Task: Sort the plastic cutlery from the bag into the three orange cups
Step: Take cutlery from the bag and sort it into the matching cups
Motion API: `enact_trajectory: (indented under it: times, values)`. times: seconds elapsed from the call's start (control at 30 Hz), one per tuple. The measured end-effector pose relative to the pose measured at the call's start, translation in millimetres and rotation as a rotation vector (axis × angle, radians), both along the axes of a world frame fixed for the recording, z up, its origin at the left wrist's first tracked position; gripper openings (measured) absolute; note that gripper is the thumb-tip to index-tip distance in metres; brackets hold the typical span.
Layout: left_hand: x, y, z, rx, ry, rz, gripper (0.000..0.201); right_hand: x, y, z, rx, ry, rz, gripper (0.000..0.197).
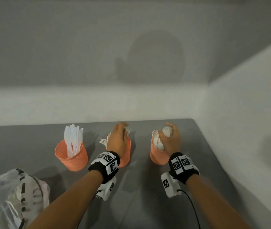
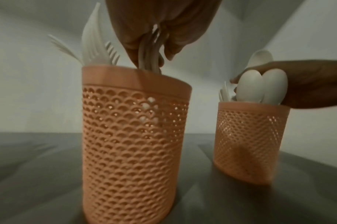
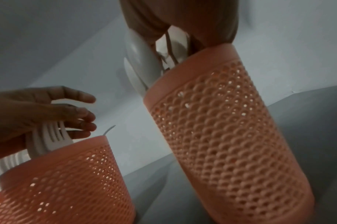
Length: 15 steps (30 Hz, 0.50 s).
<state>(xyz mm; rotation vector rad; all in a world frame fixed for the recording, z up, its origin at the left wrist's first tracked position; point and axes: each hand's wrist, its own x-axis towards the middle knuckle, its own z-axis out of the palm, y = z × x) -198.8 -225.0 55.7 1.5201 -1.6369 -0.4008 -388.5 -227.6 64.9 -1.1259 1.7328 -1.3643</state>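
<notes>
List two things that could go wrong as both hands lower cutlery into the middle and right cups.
1. The right cup looks tilted under the right hand holding spoons; it may tip.
2. Forks already fan over the middle cup rim; the left hand adding its forks could knock one out.
</notes>
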Motion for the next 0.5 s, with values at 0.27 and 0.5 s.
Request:
enact_trajectory:
  times: [0.27, 0.5]
  values:
    - [-1.1, 6.9, 7.0, 0.115, -0.44, -0.098, 0.083, 0.9, 6.3, -7.9, -0.077, 0.145, 0.046, 0.014]
    - [8.1, 23.3, 51.6, 0.196, -0.102, -0.142, 0.065, 11.1, 18.3, 31.6, -0.308, 0.337, -0.05, 0.051]
